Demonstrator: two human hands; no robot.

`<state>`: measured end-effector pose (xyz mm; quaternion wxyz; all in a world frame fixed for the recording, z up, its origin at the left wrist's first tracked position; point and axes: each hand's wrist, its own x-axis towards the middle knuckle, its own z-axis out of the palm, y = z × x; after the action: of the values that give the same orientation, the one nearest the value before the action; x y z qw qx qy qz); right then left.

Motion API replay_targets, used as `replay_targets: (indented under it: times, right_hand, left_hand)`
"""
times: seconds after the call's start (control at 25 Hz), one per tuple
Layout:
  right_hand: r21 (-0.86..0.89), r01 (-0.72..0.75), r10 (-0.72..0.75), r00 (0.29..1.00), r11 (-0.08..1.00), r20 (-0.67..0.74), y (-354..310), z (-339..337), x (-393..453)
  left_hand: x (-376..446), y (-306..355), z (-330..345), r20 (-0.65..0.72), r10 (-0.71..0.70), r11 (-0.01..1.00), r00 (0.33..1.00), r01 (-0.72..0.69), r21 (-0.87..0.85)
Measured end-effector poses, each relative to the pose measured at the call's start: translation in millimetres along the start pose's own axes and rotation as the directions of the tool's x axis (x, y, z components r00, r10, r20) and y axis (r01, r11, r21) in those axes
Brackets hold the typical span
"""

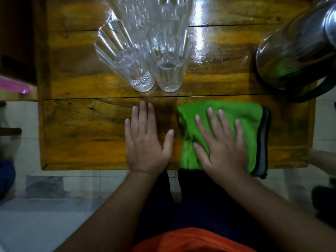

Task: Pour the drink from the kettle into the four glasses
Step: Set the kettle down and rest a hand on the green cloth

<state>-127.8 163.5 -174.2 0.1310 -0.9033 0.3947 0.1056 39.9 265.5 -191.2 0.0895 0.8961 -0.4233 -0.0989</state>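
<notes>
- Four clear glasses stand clustered on the wooden table (81,124), at 12 o'clock from the hands. The two nearer ones show fully: near-left glass (125,59) and near-right glass (170,60), touching or just beside each other at the base. Both look empty.
- The two farther glasses, far-left glass (131,10) and far-right glass (174,8), are cut off by the top edge; contents cannot be told.
- Steel kettle (298,46) stands at 2 o'clock, near the table's right edge, well apart from the glasses. It has a black base, and its polished wall mirrors the green cloth.
- Left hand (145,140): flat on bare wood, palm down, fingers straight and together, grasping nothing.
- Right hand (221,144): flat on a folded green cloth (249,115), fingers spread and straight, pressing, not gripping.
- Cloth lies at 3 o'clock from the left hand; its dark-trimmed corner overhangs the near table edge.
</notes>
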Motion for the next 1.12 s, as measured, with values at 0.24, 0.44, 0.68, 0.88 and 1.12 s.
replay_targets:
  times: [0.24,0.44,0.68,0.88,1.12]
  right_hand:
    - [0.031,-0.018,0.019,1.0,0.999,-0.024,-17.2,-9.2,42.2]
    - [0.003,0.013,-0.012,0.999,1.0,-0.032,-25.7,3.6,13.7]
    - [0.044,-0.016,0.016,1.0,0.999,-0.017,-20.2,1.3,19.4]
    - [0.078,-0.062,0.067,0.996,0.995,-0.059,-6.2,-9.5,37.5]
    - [0.073,-0.049,0.052,0.998,0.996,-0.036,25.1,-3.9,12.3]
  left_hand:
    - [0.1,-11.7,1.5,0.031,0.029,0.999,0.999,-0.03,0.032]
    - [-0.9,-14.6,2.6,0.028,0.033,0.999,0.999,-0.034,0.034]
    - [0.2,-14.5,2.7,0.03,0.043,0.998,0.999,-0.045,0.033]
    - [-0.7,-14.4,3.1,0.036,0.048,0.997,0.998,-0.05,0.054]
    - [-1.5,-12.4,4.7,0.033,0.065,0.994,0.997,-0.067,0.083]
